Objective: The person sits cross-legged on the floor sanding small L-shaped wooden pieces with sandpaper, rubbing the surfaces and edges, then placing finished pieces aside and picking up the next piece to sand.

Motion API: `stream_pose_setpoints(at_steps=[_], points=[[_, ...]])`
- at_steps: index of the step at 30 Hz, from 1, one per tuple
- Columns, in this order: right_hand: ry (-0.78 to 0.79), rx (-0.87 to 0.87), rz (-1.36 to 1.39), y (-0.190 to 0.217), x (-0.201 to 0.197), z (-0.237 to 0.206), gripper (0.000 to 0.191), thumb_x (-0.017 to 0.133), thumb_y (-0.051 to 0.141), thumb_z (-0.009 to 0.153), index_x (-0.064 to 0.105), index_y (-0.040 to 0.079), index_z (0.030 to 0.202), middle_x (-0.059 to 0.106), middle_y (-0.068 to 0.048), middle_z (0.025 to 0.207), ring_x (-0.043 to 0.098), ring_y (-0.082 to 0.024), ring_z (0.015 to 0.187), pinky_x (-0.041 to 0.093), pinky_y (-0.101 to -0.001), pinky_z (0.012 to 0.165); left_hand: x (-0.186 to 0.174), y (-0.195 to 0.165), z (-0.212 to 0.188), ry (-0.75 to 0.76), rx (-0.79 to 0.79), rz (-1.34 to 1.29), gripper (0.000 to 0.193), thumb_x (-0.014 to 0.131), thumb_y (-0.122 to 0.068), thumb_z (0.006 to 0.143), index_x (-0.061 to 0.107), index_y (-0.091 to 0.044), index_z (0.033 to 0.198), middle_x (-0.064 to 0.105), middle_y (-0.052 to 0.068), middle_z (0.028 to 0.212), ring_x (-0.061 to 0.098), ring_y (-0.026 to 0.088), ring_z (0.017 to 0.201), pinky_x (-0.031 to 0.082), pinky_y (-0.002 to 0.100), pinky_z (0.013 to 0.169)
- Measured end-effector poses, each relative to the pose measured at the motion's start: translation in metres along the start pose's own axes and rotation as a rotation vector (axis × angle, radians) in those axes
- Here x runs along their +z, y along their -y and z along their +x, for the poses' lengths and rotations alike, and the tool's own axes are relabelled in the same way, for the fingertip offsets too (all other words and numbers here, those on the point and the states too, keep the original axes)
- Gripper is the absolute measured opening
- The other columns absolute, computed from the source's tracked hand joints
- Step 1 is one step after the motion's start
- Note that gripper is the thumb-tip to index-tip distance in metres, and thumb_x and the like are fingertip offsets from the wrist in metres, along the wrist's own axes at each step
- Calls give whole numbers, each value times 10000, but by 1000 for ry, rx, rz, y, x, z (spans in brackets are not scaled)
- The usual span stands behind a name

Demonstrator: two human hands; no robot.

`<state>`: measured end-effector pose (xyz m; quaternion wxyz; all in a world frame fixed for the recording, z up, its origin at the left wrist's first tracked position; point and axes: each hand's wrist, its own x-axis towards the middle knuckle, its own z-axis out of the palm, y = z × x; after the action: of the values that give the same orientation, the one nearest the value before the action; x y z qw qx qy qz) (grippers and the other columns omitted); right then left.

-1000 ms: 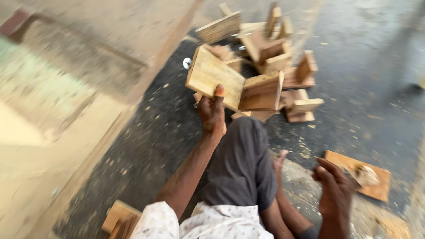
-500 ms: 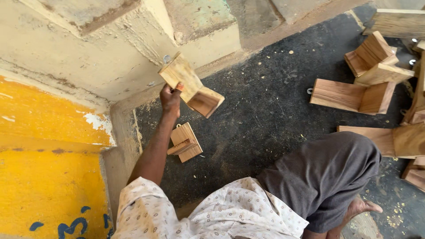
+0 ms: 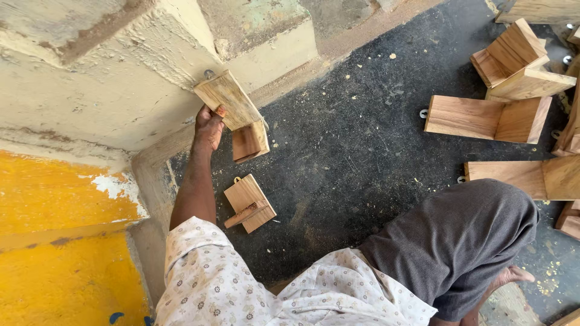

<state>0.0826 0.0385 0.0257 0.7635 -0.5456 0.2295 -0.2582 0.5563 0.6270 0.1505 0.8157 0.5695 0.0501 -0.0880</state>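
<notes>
My left hand (image 3: 208, 128) grips a small L-shaped wooden shelf piece (image 3: 234, 113) by its flat board, holding it up beside the base of the cream plaster wall (image 3: 121, 90). A metal hanger ring shows at the piece's top end. Just below it, a second, similar wooden piece (image 3: 249, 203) lies flat on the black floor mat (image 3: 350, 157). My right hand is out of the picture. My grey-clad bent knee (image 3: 459, 241) fills the lower right.
Several more wooden shelf pieces (image 3: 489, 118) lie scattered at the right edge of the mat, some stacked (image 3: 513, 57). A yellow painted wall section (image 3: 54, 241) stands at the lower left. Sawdust specks dot the mat.
My left hand lifted a wooden piece from the pile and carried it left to the wall; the view swung with it. In the last half second the piece sank slightly toward the floor.
</notes>
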Motion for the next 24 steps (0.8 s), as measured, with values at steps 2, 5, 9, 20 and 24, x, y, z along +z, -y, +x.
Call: stream_pose_setpoints(at_steps=[2,5,9,20,24], points=[[-33,-24,-1,-2,6,-1,1404,307,1046,730,179,22,1682,221,-193,1748,252,-347,1605,260,-500,1320,-2,-5,11,14,38,4,529,837,-181,878,591,-64,1331,669,35,1212,641,169,1127,599,331,965],[-51,-51,20,-6,12,-4,1350,323,1021,774,193,45,1697,231,-169,1756,253,-320,1620,248,-482,1355,-6,-11,22,-14,62,26,529,839,-184,876,595,-53,1327,673,60,1245,643,179,1163,570,347,1013],[-35,-74,64,-7,14,-5,1293,346,994,827,219,60,1712,234,-142,1776,238,-286,1636,204,-443,1393,-6,-9,25,-128,59,112,469,812,-197,906,609,-44,1300,658,80,1212,619,179,1119,571,376,1004],[31,6,1010,-7,2,-1,1076,407,765,944,269,-1,1688,311,-196,1673,318,-346,1521,255,-486,1300,-8,3,26,-373,139,124,477,702,-150,913,507,-69,1342,600,125,1341,557,199,1239,411,414,1100],[-254,-6,322,35,-39,-26,845,470,577,963,381,-11,1564,413,-176,1470,410,-305,1321,334,-438,1140,3,19,14,-741,442,235,379,605,-172,1001,518,27,1312,559,185,1250,592,220,1160,521,436,1029]])
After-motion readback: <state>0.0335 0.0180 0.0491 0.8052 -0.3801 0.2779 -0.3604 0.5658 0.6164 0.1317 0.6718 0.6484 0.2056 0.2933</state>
